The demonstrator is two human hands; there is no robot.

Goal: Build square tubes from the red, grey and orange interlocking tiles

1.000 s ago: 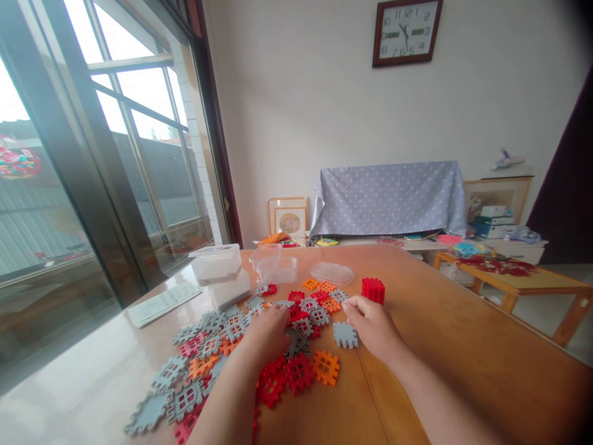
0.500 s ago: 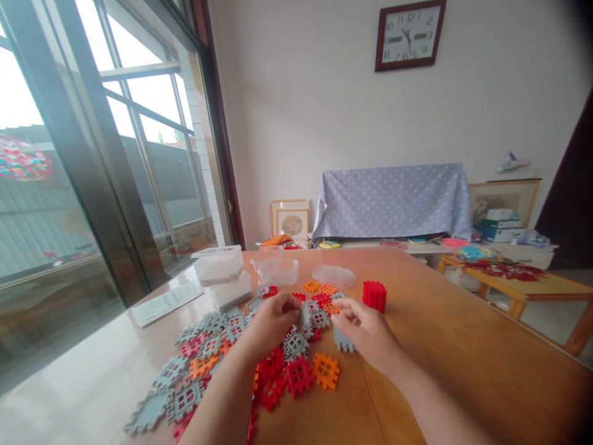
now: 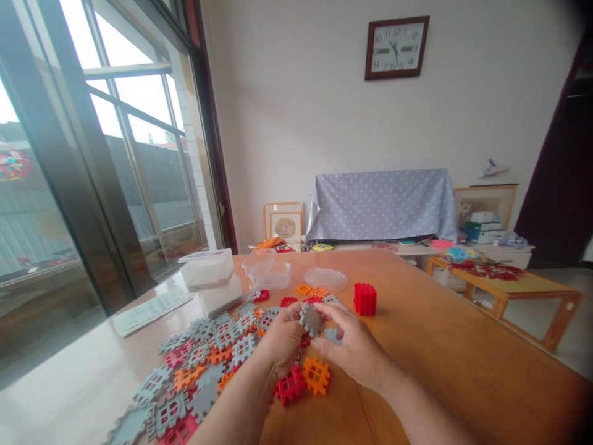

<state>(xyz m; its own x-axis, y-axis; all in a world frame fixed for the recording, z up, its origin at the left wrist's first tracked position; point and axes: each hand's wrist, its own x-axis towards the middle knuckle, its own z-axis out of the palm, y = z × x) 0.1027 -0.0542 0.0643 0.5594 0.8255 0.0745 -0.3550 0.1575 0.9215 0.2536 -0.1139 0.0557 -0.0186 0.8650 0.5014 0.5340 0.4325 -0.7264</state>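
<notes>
My left hand [image 3: 286, 339] pinches a grey interlocking tile [image 3: 311, 319] with toothed edges, raised over the pile. My right hand [image 3: 348, 340] is at the tile's right side, with the index finger at its upper edge and the thumb near its lower edge. Behind the right hand, partly hidden, lie grey tiles [image 3: 332, 335]. A red windowed tile [image 3: 291, 385] and an orange windowed tile [image 3: 317, 375] lie on the table just below the hands. Loose grey, red and orange tiles [image 3: 225, 334] spread to the left, partly covered by my left forearm.
A neat red tile stack [image 3: 365, 299] stands on the wooden table [image 3: 430, 346] to the right. Clear plastic containers [image 3: 273, 275], a clear lid [image 3: 325, 279] and white boxes [image 3: 210, 270] are at the back. A printed sheet [image 3: 152, 313] lies at left.
The grey tile has come up into clear view in my left hand. My right hand has moved left to the tile's edge. The view has shifted slightly right.
</notes>
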